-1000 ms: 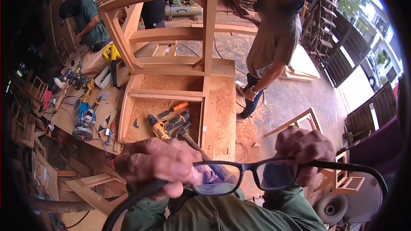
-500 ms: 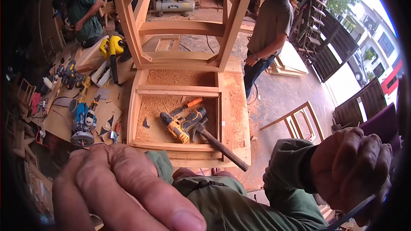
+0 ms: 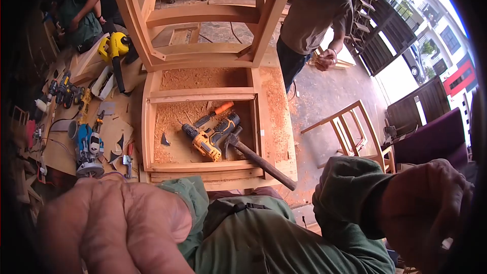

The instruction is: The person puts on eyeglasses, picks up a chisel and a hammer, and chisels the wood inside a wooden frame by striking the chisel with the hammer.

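Observation:
My left hand (image 3: 116, 223) is large and close to the camera at lower left. Its fingers stretch side by side past the bottom edge, so the tips are hidden. At the right edge my right hand (image 3: 431, 208) has curled fingers; whatever lies in them cannot be made out. Beyond my hands, a wooden chair-like frame (image 3: 203, 95) rests on the workbench, its curved back (image 3: 203, 15) standing up. Inside its seat opening lie a yellow-black cordless drill (image 3: 207, 143) and an orange-handled tool (image 3: 221, 108). A hammer (image 3: 266, 164) leans across the frame's front corner.
Wood shavings (image 3: 274, 106) cover the bench. A blue-white power tool (image 3: 90, 147) and a yellow blower (image 3: 115, 48) are on the left. One person (image 3: 314, 20) stands at right, another (image 3: 81, 12) at far left. A small wooden frame (image 3: 350, 134) stands on the floor.
My left hand has shifted left and down, its fingertips leaving view. The right hand has turned and dropped slightly. The view has tilted down, and the person at right has raised a hand.

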Demonstrator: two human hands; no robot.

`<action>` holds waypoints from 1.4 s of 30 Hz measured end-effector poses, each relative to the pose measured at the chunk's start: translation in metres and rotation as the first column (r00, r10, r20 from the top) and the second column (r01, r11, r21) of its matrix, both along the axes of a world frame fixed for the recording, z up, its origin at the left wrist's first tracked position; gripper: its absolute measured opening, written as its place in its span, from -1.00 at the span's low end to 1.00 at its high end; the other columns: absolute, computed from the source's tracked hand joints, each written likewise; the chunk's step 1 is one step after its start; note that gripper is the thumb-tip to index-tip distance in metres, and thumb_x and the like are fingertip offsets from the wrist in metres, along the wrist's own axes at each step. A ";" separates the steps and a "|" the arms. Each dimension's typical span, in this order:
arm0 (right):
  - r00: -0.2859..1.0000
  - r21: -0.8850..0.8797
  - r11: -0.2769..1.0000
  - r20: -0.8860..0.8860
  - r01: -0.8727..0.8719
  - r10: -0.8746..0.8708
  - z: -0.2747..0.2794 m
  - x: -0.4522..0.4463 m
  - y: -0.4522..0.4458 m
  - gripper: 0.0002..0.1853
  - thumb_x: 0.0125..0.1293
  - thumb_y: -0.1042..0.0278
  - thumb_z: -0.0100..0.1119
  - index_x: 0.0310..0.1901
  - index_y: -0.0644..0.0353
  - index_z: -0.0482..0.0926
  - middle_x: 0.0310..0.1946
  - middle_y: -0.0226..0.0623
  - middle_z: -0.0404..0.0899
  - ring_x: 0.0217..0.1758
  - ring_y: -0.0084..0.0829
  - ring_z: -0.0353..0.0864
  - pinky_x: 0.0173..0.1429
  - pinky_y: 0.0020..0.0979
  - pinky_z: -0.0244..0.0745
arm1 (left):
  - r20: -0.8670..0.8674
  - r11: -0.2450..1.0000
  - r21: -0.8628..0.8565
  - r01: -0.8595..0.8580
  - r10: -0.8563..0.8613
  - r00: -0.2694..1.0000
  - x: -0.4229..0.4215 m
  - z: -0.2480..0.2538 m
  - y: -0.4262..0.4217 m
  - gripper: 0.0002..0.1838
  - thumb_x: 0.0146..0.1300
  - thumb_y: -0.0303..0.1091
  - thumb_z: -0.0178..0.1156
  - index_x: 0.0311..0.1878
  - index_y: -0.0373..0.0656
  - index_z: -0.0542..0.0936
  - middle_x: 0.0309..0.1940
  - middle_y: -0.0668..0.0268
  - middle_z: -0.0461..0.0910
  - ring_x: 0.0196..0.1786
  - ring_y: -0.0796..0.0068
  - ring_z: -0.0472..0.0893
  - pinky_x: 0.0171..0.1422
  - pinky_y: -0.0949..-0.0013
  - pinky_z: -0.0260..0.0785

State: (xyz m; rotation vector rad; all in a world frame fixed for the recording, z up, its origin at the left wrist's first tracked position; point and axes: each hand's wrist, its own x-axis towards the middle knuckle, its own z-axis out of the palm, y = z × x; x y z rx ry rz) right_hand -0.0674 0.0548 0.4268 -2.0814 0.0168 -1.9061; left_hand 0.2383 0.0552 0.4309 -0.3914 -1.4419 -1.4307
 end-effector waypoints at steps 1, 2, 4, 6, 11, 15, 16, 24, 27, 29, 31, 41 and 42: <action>1.000 0.015 1.000 -0.001 0.003 -0.003 -0.003 -0.006 -0.005 -0.84 0.33 0.30 0.34 -0.18 0.19 0.66 -0.32 -0.27 0.64 -0.35 -0.44 0.63 -0.23 -0.41 0.53 | -0.006 1.000 -0.002 -0.014 0.013 1.000 -0.007 -0.002 -0.003 -0.82 0.30 -0.37 0.34 -0.06 -0.15 0.65 0.05 0.27 0.64 0.12 0.33 0.63 0.18 0.22 0.54; 1.000 0.022 1.000 0.003 0.009 -0.009 -0.007 -0.014 -0.009 -0.83 0.33 0.30 0.33 -0.17 0.21 0.66 -0.31 -0.25 0.65 -0.33 -0.42 0.64 -0.21 -0.40 0.54 | -0.009 1.000 -0.004 -0.028 0.027 1.000 -0.016 -0.004 -0.007 -0.81 0.30 -0.38 0.35 -0.05 -0.16 0.65 0.04 0.28 0.64 0.11 0.33 0.64 0.17 0.20 0.56; 1.000 0.047 0.999 0.004 0.021 -0.021 -0.016 -0.032 -0.021 -0.81 0.34 0.30 0.32 -0.16 0.24 0.66 -0.30 -0.21 0.67 -0.31 -0.38 0.66 -0.18 -0.37 0.56 | -0.014 0.998 -0.017 -0.064 0.064 0.998 -0.037 -0.010 -0.015 -0.80 0.28 -0.41 0.36 -0.05 -0.17 0.65 0.04 0.29 0.65 0.10 0.33 0.66 0.15 0.17 0.60; 0.999 0.095 0.994 0.002 0.048 -0.049 -0.028 -0.051 -0.031 -0.80 0.35 0.30 0.31 -0.14 0.27 0.66 -0.28 -0.18 0.68 -0.28 -0.34 0.68 -0.14 -0.34 0.58 | -0.024 0.992 -0.033 -0.120 0.119 0.993 -0.061 -0.021 -0.025 -0.78 0.27 -0.43 0.37 -0.04 -0.19 0.65 0.04 0.30 0.65 0.08 0.33 0.68 0.14 0.14 0.63; 0.960 0.457 0.864 -0.264 0.209 -0.093 -0.086 -0.098 -0.063 -0.75 0.38 0.29 0.29 -0.10 0.35 0.66 -0.24 -0.08 0.72 -0.21 -0.23 0.74 -0.06 -0.27 0.62 | 0.013 0.890 -0.030 -0.454 0.455 0.891 -0.103 -0.119 -0.054 -0.64 0.33 -0.41 0.33 0.05 -0.50 0.57 0.01 -0.15 0.63 -0.04 -0.06 0.72 0.17 -0.02 0.62; 0.787 0.857 0.189 -0.516 0.480 0.339 -0.206 -0.176 -0.074 -0.52 0.48 0.02 0.18 0.10 0.34 0.62 -0.12 -0.23 0.72 -0.07 -0.39 0.68 0.05 -0.35 0.55 | 0.726 0.775 -0.110 -0.622 0.490 0.482 -0.107 -0.186 -0.031 -0.65 0.21 -0.31 0.43 -0.06 -0.40 0.66 -0.11 -0.01 0.71 0.00 0.19 0.71 0.18 0.24 0.55; 0.787 0.819 0.015 -0.555 0.573 0.268 -0.269 -0.210 -0.068 -0.44 0.53 -0.10 0.04 0.15 0.33 0.59 -0.09 -0.27 0.71 -0.02 -0.41 0.65 0.07 -0.37 0.52 | 0.801 0.778 0.084 -0.623 0.319 0.506 -0.109 -0.204 -0.017 -0.65 0.22 -0.35 0.42 -0.02 -0.40 0.66 -0.07 0.00 0.70 0.05 0.21 0.69 0.22 0.24 0.53; 0.721 0.600 -0.555 -0.693 0.576 -0.001 -0.683 -0.247 0.148 -0.08 0.45 -0.33 -0.16 0.45 0.47 0.19 0.43 0.17 0.30 0.55 -0.01 0.22 0.60 -0.22 0.05 | 0.820 0.770 0.439 -0.463 -0.132 0.557 -0.080 -0.234 -0.004 -0.56 0.23 -0.44 0.41 0.19 -0.26 0.61 0.10 0.18 0.66 0.17 0.41 0.62 0.24 0.31 0.46; 0.789 0.815 -0.168 -0.450 0.554 0.419 -0.672 -0.212 0.183 -0.21 0.37 -0.26 0.03 0.42 0.23 0.32 0.38 0.04 0.38 0.46 -0.03 0.34 0.49 -0.20 0.24 | 0.831 0.788 0.397 -0.471 -0.092 0.548 -0.063 -0.230 -0.019 -0.57 0.25 -0.43 0.38 0.18 -0.29 0.61 0.08 0.18 0.66 0.17 0.42 0.61 0.24 0.32 0.46; 0.692 0.846 0.241 -0.529 0.475 0.492 -0.624 -0.206 0.174 -0.27 0.30 -0.17 0.22 0.38 0.11 0.40 0.35 -0.03 0.43 0.39 -0.06 0.43 0.38 -0.17 0.40 | 0.851 0.799 0.349 -0.490 -0.052 0.522 -0.063 -0.224 -0.032 -0.58 0.26 -0.44 0.37 0.18 -0.31 0.60 0.06 0.20 0.65 0.17 0.43 0.61 0.25 0.31 0.46; 0.704 0.856 0.001 -0.426 0.517 0.568 -0.605 -0.191 0.168 -0.28 0.29 -0.15 0.23 0.38 0.11 0.41 0.34 -0.04 0.44 0.37 -0.07 0.44 0.37 -0.18 0.41 | 0.874 0.791 0.336 -0.511 -0.060 0.481 -0.059 -0.231 -0.037 -0.53 0.25 -0.39 0.40 0.21 -0.31 0.57 0.08 0.19 0.63 0.18 0.41 0.61 0.23 0.28 0.50; 0.836 0.792 -0.386 -0.263 0.472 0.482 -0.568 -0.153 0.168 -0.31 0.25 -0.02 0.25 0.36 0.14 0.42 0.31 -0.07 0.48 0.31 -0.12 0.48 0.32 -0.20 0.45 | 0.979 0.797 -0.202 -0.569 0.181 -0.094 -0.014 -0.302 -0.017 -0.44 0.22 -0.10 0.41 0.18 -0.27 0.58 0.01 0.05 0.66 -0.01 0.21 0.65 0.11 0.22 0.50; 0.841 0.787 -0.401 -0.260 0.469 0.474 -0.565 -0.154 0.171 -0.31 0.25 0.00 0.25 0.36 0.14 0.42 0.30 -0.07 0.48 0.31 -0.12 0.49 0.31 -0.21 0.45 | 0.972 0.783 -0.234 -0.576 0.202 -0.120 -0.009 -0.313 -0.010 -0.41 0.20 -0.07 0.41 0.17 -0.28 0.57 0.00 -0.03 0.65 -0.03 0.09 0.64 0.11 0.18 0.48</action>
